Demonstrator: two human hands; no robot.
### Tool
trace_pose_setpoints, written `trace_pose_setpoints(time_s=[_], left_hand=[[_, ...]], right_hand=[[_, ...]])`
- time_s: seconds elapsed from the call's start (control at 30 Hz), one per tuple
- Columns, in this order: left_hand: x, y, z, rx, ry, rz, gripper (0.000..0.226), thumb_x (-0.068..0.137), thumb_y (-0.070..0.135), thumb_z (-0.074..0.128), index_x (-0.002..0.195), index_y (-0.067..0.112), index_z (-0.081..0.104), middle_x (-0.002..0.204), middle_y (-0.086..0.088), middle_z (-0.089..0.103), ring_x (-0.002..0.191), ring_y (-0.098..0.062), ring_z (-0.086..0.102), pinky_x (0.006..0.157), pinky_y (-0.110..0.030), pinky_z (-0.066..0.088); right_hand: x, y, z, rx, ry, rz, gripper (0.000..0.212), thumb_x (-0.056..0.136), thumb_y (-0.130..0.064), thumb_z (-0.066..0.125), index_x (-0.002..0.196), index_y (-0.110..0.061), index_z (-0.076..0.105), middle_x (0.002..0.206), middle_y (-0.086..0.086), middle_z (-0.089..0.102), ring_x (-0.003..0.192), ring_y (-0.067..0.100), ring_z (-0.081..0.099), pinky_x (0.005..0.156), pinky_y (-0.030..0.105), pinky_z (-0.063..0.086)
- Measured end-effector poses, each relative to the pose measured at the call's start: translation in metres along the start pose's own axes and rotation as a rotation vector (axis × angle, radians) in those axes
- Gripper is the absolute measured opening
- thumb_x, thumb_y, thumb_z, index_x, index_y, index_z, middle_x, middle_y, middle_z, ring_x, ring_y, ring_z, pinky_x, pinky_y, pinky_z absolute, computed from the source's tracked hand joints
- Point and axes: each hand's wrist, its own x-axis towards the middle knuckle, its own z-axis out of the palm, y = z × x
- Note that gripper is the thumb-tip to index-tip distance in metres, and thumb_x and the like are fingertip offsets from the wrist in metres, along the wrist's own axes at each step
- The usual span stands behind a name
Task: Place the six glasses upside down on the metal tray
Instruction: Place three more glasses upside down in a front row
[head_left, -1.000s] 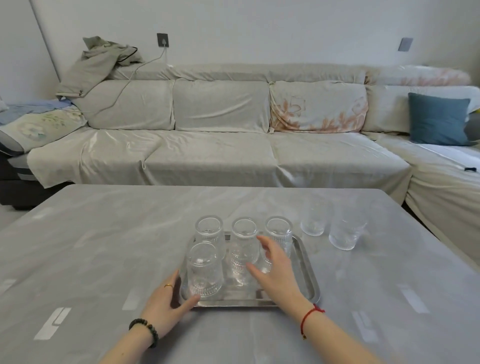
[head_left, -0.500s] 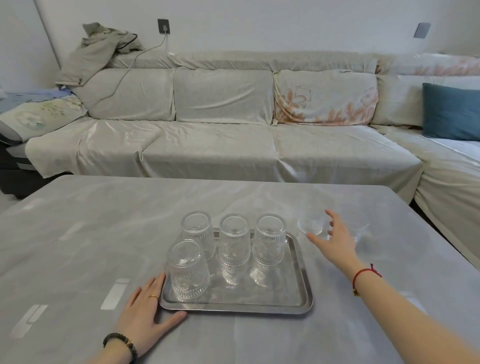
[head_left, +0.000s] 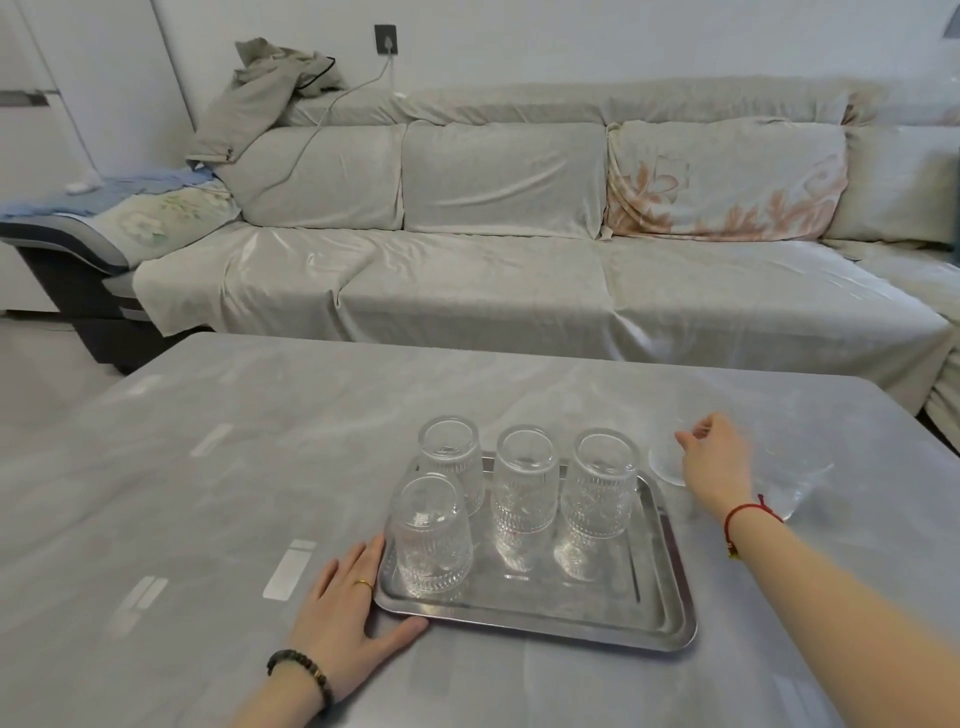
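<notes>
My left hand (head_left: 348, 608) lies flat and open on the worktop (head_left: 208, 519), touching the metal tray (head_left: 571, 616). Four glasses (head_left: 524, 480) stand inverted there. My right hand (head_left: 719, 462) curls around the fifth glass (head_left: 667, 465); grip unclear. Risk: knocking the blurred sixth glass (head_left: 795, 486) alongside.

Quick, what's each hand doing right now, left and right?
Left hand: open, flat on the table, touching the metal tray.
Right hand: at a glass beside the tray; grip cannot be told.
</notes>
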Motion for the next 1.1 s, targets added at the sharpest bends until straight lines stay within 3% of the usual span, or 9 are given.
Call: trace_pose_setpoints(time_s=[0.33, 0.47, 0.53, 0.6, 0.67, 0.77, 0.87, 1.0, 1.1], left_hand=[[0.0, 0.002, 0.0, 0.035, -0.009, 0.006, 0.102, 0.069, 0.077, 0.041, 0.143, 0.02, -0.001, 0.155, 0.006, 0.012, 0.142, -0.009, 0.006, 0.115, -0.028, -0.002], [0.0, 0.0, 0.002, 0.023, -0.019, 0.005, 0.103, 0.068, 0.078, 0.039, 0.143, 0.019, 0.0, 0.155, 0.004, 0.012, 0.142, -0.009, 0.005, 0.114, -0.028, -0.002], [0.001, -0.001, 0.003, 0.02, -0.02, 0.006, 0.104, 0.067, 0.078, 0.039, 0.143, 0.018, 0.0, 0.155, 0.004, 0.012, 0.142, -0.01, 0.005, 0.115, -0.028, -0.002], [0.001, -0.002, 0.004, 0.011, -0.023, 0.009, 0.104, 0.068, 0.078, 0.038, 0.143, 0.019, -0.001, 0.155, 0.004, 0.012, 0.142, -0.009, 0.004, 0.115, -0.029, -0.003], [0.001, -0.003, 0.004, 0.007, -0.022, 0.012, 0.104, 0.068, 0.078, 0.038, 0.143, 0.019, -0.002, 0.155, 0.004, 0.011, 0.142, -0.01, 0.004, 0.115, -0.029, -0.003], [0.002, -0.004, 0.005, 0.003, -0.018, 0.019, 0.104, 0.067, 0.079, 0.037, 0.143, 0.019, -0.001, 0.155, 0.004, 0.013, 0.142, -0.01, 0.004, 0.116, -0.03, -0.001], [0.002, -0.004, 0.005, 0.003, -0.017, 0.019, 0.105, 0.066, 0.081, 0.036, 0.143, 0.02, -0.002, 0.155, 0.004, 0.013, 0.142, -0.011, 0.005, 0.117, -0.031, 0.0], [0.002, -0.005, 0.006, 0.002, -0.021, 0.026, 0.105, 0.066, 0.081, 0.035, 0.143, 0.019, -0.001, 0.155, 0.003, 0.013, 0.142, -0.013, 0.005, 0.117, -0.032, 0.0], [0.003, -0.006, 0.007, -0.001, -0.014, 0.024, 0.107, 0.064, 0.083, 0.032, 0.143, 0.019, -0.001, 0.155, 0.004, 0.013, 0.142, -0.012, 0.005, 0.117, -0.032, -0.001]], right_hand=[[-0.075, -0.039, -0.044, 0.496, 0.304, -0.144, 0.009, 0.091, -0.026, 0.049, 0.09, -0.022, 0.041, 0.092, -0.008, 0.047, 0.088, 0.016, 0.048, 0.083, 0.032, 0.042], [-0.113, -0.055, -0.056, 0.982, 0.162, 0.065, 0.013, 0.095, -0.031, 0.04, 0.083, -0.035, 0.04, 0.098, 0.0, 0.049, 0.088, 0.016, 0.049, 0.076, 0.036, 0.051], [-0.128, -0.057, -0.051, 1.213, 0.056, 0.207, 0.01, 0.097, -0.033, 0.034, 0.099, -0.029, 0.042, 0.102, 0.001, 0.055, 0.093, 0.021, 0.056, 0.073, 0.04, 0.055], [-0.139, -0.059, -0.043, 1.37, -0.062, 0.361, 0.035, 0.096, -0.041, 0.029, 0.121, -0.02, 0.042, 0.115, 0.009, 0.058, 0.106, 0.027, 0.058, 0.073, 0.041, 0.058], [-0.148, -0.061, -0.035, 1.456, -0.215, 0.458, 0.048, 0.092, -0.051, 0.027, 0.121, -0.019, 0.049, 0.113, 0.011, 0.062, 0.104, 0.026, 0.06, 0.072, 0.037, 0.058], [-0.157, -0.064, -0.028, 1.407, -0.479, 0.481, 0.042, 0.084, -0.052, 0.045, 0.102, -0.018, 0.063, 0.088, 0.005, 0.074, 0.08, 0.019, 0.07, 0.063, 0.031, 0.06], [-0.16, -0.06, -0.022, 1.184, -0.709, 0.473, 0.043, 0.065, -0.036, 0.067, 0.104, -0.016, 0.065, 0.09, 0.008, 0.075, 0.082, 0.022, 0.071, 0.062, 0.034, 0.059], [-0.159, -0.072, -0.019, 0.464, -0.93, 0.38, 0.069, 0.049, -0.044, 0.078, 0.11, -0.015, 0.062, 0.111, 0.0, 0.068, 0.097, 0.012, 0.063, 0.078, 0.027, 0.051], [-0.15, -0.09, -0.02, 0.026, -0.947, 0.268, 0.062, 0.059, -0.049, 0.077, 0.109, -0.02, 0.054, 0.112, -0.009, 0.054, 0.106, 0.01, 0.047, 0.09, 0.026, 0.035]])
